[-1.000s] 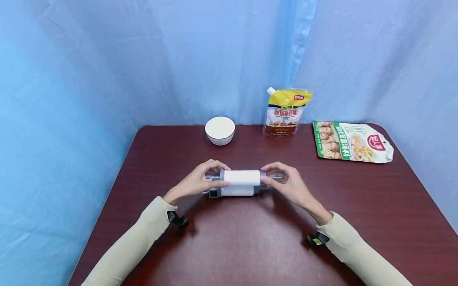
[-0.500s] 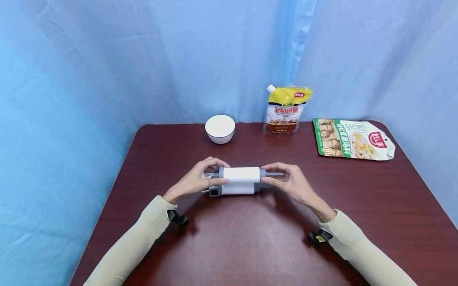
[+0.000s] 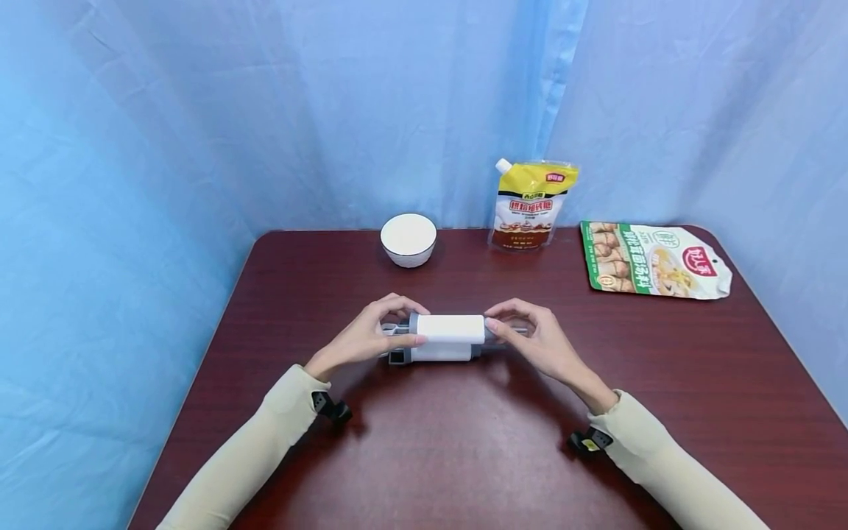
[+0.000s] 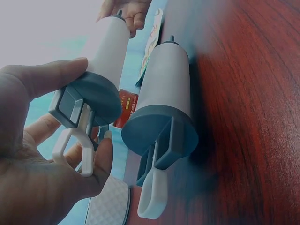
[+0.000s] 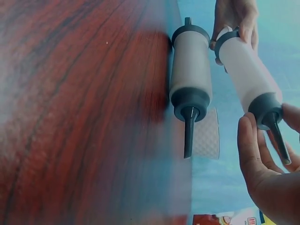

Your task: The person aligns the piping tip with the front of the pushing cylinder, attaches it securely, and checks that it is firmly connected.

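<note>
A white piping syringe with grey ends hangs just above the table, held level between both hands. My left hand grips its grey handle end, where the left wrist view shows a white pull ring. My right hand pinches the grey nozzle end between thumb and fingers, and the thin nozzle points out past them. A second, similar syringe lies on the table on the near side, parallel to the held one. In the head view it is partly hidden behind the held syringe.
On the dark red table stands a white bowl at the back. A spouted yellow and white pouch stands to its right. A green and white food packet lies at the back right. Blue curtains hang behind.
The held syringe went up slightly, then came down a little towards the lying one. My right thumb has shifted a little on the nozzle end. Both hands keep their hold.
</note>
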A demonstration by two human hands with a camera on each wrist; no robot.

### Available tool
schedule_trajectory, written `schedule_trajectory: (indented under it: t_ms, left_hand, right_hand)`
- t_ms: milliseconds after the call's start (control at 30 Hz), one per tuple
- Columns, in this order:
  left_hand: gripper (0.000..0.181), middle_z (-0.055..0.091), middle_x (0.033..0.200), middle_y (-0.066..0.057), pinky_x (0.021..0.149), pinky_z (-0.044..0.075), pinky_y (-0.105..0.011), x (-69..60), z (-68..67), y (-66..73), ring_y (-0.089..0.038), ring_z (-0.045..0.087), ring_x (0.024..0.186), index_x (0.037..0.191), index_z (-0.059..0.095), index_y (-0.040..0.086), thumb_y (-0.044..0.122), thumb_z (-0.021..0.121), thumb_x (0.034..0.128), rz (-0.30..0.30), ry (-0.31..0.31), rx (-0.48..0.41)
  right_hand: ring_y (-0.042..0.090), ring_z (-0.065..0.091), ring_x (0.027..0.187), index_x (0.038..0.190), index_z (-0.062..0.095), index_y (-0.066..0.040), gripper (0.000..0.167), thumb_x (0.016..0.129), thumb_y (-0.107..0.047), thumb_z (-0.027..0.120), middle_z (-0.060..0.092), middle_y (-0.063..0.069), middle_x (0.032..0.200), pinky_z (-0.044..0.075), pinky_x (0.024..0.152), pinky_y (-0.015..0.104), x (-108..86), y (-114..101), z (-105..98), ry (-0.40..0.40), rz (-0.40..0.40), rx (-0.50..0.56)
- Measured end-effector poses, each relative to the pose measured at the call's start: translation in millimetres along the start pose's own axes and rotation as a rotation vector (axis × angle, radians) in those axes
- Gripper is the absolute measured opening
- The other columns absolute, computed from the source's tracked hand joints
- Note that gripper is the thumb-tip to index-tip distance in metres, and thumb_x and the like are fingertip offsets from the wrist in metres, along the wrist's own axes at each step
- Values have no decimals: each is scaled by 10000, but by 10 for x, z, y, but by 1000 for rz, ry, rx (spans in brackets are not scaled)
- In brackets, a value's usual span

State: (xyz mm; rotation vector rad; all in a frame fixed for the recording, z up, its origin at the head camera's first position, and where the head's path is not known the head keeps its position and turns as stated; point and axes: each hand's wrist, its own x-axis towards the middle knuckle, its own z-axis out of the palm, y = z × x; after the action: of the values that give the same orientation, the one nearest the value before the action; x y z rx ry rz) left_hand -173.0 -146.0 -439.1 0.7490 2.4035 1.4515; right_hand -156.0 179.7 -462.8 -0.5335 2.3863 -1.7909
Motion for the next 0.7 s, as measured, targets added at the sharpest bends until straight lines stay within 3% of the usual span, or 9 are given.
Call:
schedule_trajectory:
  t_ms: [233,500,700]
  left_hand:
    - [370,660,1196,-9,1090,494,-510,-7,-7,-17,-207,624,1057,1232,717,231,276,848,889,-27,26,-27]
    - [364,654,1212,31,1104,493,-492,-41,-6,-7,-176,628,1079,1222,715,285,322,848,887,-45,33,-19]
    - [370,661,1200,18,1090,492,-505,-64,4,9,-207,623,1078,1232,717,267,315,845,888,-40,33,-18]
  right_hand:
    - [104,732,1103,1228,708,-152,331,917,-184,818,714,78,1255,612,929,284,-14,-30,-15,-9,-8,32]
    - [273,786,1006,1216,720,-100,261,983,-215,745,747,141,1192,631,870,328,-10,-40,-39,-37,39,15]
    - [139,755,1074,1254,707,-132,314,957,-205,778,730,88,1254,616,922,302,-17,-39,-26,-26,0,3]
